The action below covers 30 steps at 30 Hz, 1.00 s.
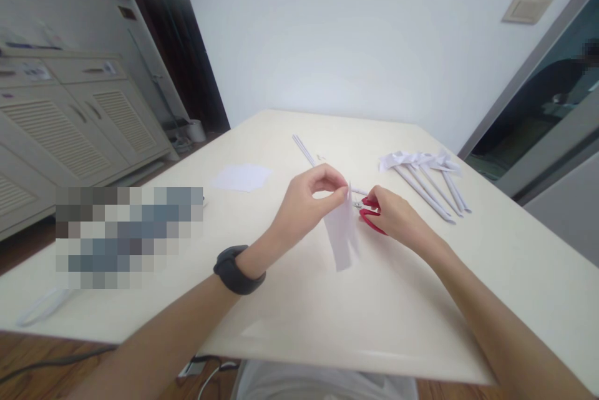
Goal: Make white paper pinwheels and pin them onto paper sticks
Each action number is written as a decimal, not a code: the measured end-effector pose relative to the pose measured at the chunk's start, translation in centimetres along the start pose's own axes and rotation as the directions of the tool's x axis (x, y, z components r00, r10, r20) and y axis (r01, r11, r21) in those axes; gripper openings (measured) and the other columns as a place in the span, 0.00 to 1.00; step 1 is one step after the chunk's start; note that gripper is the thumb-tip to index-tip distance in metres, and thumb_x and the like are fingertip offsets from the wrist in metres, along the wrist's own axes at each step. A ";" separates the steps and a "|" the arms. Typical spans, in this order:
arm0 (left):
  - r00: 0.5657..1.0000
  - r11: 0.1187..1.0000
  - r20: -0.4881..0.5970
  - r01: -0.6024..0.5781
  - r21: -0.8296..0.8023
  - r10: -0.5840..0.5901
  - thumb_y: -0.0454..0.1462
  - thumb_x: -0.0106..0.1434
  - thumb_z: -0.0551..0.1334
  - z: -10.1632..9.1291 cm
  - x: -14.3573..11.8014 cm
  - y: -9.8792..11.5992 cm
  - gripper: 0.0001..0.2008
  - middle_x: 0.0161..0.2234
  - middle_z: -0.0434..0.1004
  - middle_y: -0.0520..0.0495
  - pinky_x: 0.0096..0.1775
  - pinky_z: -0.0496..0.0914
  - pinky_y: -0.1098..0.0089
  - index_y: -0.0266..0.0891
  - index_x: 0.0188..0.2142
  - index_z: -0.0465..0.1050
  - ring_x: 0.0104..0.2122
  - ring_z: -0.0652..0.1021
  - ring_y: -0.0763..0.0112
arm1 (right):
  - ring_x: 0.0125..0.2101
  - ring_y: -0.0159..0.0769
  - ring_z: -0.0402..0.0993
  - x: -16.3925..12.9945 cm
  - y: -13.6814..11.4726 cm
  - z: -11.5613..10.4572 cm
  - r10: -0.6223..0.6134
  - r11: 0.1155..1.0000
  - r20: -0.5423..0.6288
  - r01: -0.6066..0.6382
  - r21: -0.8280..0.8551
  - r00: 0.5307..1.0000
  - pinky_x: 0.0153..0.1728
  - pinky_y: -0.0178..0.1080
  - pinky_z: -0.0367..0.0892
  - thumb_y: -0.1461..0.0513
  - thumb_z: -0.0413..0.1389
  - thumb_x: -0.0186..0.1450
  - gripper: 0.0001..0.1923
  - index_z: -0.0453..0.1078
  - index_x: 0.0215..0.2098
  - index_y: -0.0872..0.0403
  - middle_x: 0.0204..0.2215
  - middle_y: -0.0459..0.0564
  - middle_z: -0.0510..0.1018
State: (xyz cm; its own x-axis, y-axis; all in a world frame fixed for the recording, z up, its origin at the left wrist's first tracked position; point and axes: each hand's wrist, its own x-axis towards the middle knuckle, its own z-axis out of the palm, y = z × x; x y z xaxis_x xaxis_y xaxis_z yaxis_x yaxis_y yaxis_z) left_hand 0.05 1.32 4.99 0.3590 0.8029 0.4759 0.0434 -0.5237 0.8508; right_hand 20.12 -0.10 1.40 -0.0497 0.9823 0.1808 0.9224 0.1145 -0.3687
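Observation:
My left hand (316, 194) pinches the top of a white sheet of paper (337, 234), which hangs folded or doubled below the fingers. Red-handled scissors (372, 220) are in my right hand (393, 209), with the fingers through the handles. Their blades point left at the paper's right side, close to the left fingertips; whether they touch the paper I cannot tell. Behind my hands lie thin rolled paper sticks (303, 149), partly hidden by the left hand.
Several paper rolls with crumpled paper tops (423, 178) lie at the right of the white table (290, 325). Flat white sheets (241, 177) rest on the left, beyond a blurred-out patch. A lined bin (327, 381) stands below the front edge. A person (547, 94) is beyond the right doorway.

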 end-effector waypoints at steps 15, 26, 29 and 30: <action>0.955 0.974 0.195 0.215 0.071 -0.225 0.38 0.54 0.61 0.3 -0.1 -1.3 0.05 0.30 0.76 0.49 0.31 0.67 0.73 0.38 0.30 0.69 0.30 0.76 0.71 | 0.29 0.34 0.66 -0.1 1.5 0.3 0.014 0.998 0.253 0.004 -0.070 0.967 0.27 0.35 0.61 0.58 0.51 0.56 0.06 0.61 0.29 0.53 0.35 0.51 0.69; 0.959 0.965 0.168 0.201 0.167 -0.228 0.38 0.54 0.61 0.3 0.0 -2.1 0.06 0.31 0.76 0.48 0.31 0.68 0.73 0.39 0.31 0.71 0.30 0.76 0.70 | 0.31 0.36 0.67 -0.2 1.3 -0.5 0.020 1.000 0.269 -0.020 -0.004 0.963 0.29 0.38 0.62 0.60 0.54 0.55 0.08 0.64 0.34 0.52 0.37 0.51 0.69; 0.958 0.964 0.160 0.211 0.158 -0.236 0.38 0.54 0.61 0.2 0.0 -2.3 0.06 0.31 0.76 0.48 0.31 0.69 0.72 0.39 0.31 0.70 0.31 0.76 0.70 | 0.33 0.35 0.68 -0.2 -0.1 -1.0 -0.040 0.996 0.068 0.034 0.086 0.997 0.31 0.37 0.63 0.60 0.51 0.59 0.05 0.65 0.34 0.52 0.36 0.49 0.69; 0.958 0.964 0.156 0.215 0.153 -0.239 0.38 0.54 0.61 0.2 0.0 -2.4 0.06 0.31 0.76 0.48 0.31 0.69 0.72 0.39 0.31 0.70 0.31 0.76 0.70 | 0.34 0.34 0.68 -0.2 -0.8 -1.2 -0.087 0.987 -0.019 0.089 0.130 0.996 0.32 0.37 0.63 0.60 0.49 0.62 0.05 0.66 0.33 0.52 0.36 0.49 0.69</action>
State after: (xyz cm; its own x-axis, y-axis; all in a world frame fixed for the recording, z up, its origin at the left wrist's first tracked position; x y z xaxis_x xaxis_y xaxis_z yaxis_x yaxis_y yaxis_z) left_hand 0.13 2.50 2.91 0.4793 0.8501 0.2182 0.2619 -0.3759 0.8889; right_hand 19.88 -0.60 2.77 -0.1228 0.9655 0.2295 0.8567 0.2199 -0.4667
